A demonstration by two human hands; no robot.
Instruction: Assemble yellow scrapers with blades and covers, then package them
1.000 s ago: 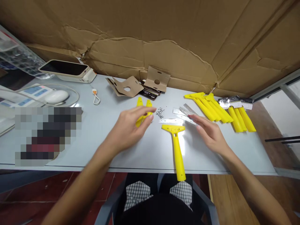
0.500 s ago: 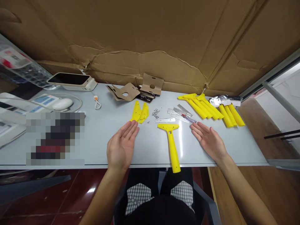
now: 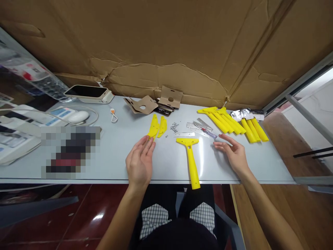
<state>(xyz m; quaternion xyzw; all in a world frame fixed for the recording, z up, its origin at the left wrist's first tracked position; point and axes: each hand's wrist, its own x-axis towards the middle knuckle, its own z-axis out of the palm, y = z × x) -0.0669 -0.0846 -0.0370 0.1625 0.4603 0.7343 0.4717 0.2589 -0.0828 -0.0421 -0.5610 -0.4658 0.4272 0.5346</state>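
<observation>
My left hand (image 3: 140, 161) is open, palm turned inward, its fingertips at the lower end of a yellow plastic plate (image 3: 154, 125); whether they touch it I cannot tell. A second yellow plate (image 3: 162, 126) lies just right of that one. Between my hands rests a yellow scraper handle (image 3: 193, 165), its wide head away from me and its grip end past the table edge. My right hand (image 3: 235, 154) is open too, fingers spread and slightly curled near a screwdriver (image 3: 208, 132). That tool lies across several flat metal blades (image 3: 191, 125). Small screws (image 3: 174, 127) sit in a pile, with a single blade (image 3: 184, 134) below.
More yellow scraper handles (image 3: 225, 119) lie at the back right, some with packaging (image 3: 246, 114). Folded cardboard cards (image 3: 170, 97) stand by the cardboard wall (image 3: 166, 41). A phone-like device (image 3: 87, 92), a short cable (image 3: 113, 115) and a white mouse (image 3: 78, 117) are leftward.
My left hand has turned a little, with its fingers now at the yellow plate. My right hand's fingers have curled and spread. The view has shifted slightly.
</observation>
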